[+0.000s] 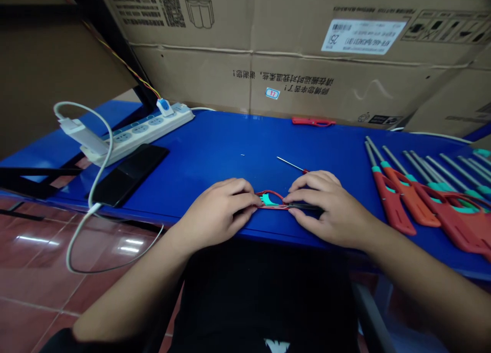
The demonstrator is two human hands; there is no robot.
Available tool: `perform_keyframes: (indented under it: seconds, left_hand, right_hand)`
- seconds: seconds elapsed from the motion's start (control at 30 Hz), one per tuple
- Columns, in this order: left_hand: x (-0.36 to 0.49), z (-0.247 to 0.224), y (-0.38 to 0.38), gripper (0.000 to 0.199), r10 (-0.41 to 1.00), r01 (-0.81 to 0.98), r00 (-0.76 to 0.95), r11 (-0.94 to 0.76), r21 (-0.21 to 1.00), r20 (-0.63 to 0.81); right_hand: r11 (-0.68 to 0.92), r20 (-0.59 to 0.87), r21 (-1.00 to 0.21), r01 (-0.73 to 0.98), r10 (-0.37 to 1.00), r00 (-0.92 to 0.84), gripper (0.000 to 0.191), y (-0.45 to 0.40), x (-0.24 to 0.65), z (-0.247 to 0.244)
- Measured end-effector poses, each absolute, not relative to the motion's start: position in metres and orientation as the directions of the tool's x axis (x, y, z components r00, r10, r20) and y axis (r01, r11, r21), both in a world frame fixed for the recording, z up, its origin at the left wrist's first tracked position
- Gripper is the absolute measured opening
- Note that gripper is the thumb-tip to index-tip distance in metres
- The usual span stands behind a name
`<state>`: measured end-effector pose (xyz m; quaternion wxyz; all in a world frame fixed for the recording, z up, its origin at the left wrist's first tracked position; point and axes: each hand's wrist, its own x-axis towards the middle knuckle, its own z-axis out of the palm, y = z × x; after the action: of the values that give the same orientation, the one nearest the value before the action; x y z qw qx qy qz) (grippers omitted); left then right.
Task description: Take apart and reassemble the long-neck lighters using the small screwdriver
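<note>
A red lighter body [273, 193] with a teal trigger part [266, 200] lies between my hands near the table's front edge. My left hand [224, 210] has its fingers closed on the body's left end. At its right end, my right hand [324, 204] has thumb and fingers pressed round it and a dark slim piece [307, 206], which is partly hidden by the fingers. Thin wires or edges run along the front side of the body. Just beyond my right hand lies a screwdriver [293, 164] with a red handle.
Several red and orange lighters [397, 204] lie at the right. Toward the left are a black phone [130, 174], a white cable [111, 143] and a power strip [148, 130]. A red shell [312, 122] lies by the cardboard [215, 82] behind the blue table [215, 148].
</note>
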<state>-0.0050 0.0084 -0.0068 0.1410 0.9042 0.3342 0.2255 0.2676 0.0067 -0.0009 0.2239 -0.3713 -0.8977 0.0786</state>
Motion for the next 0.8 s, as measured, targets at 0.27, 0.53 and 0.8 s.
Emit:
perform_keyframes:
  seconds: [0.27, 0.53, 0.8]
  left_hand:
    - [-0.006, -0.006, 0.009, 0.021, 0.677, 0.525, 0.674, -0.721, 0.452, 0.297]
    - [-0.006, -0.007, 0.011, 0.020, 0.732, 0.524, 0.628, -0.649, 0.551, 0.265]
    - [-0.006, -0.007, 0.010, 0.018, 0.717, 0.517, 0.645, -0.664, 0.541, 0.263]
  right_hand:
    - [0.788, 0.356, -0.047, 0.614, 0.588, -0.727, 0.019, 0.004, 0.264, 0.001]
    - [0.771, 0.319, -0.098, 0.630, 0.624, -0.713, 0.019, 0.002, 0.258, 0.004]
    - [0.778, 0.329, -0.096, 0.621, 0.614, -0.718, 0.019, 0.003, 0.260, 0.004]
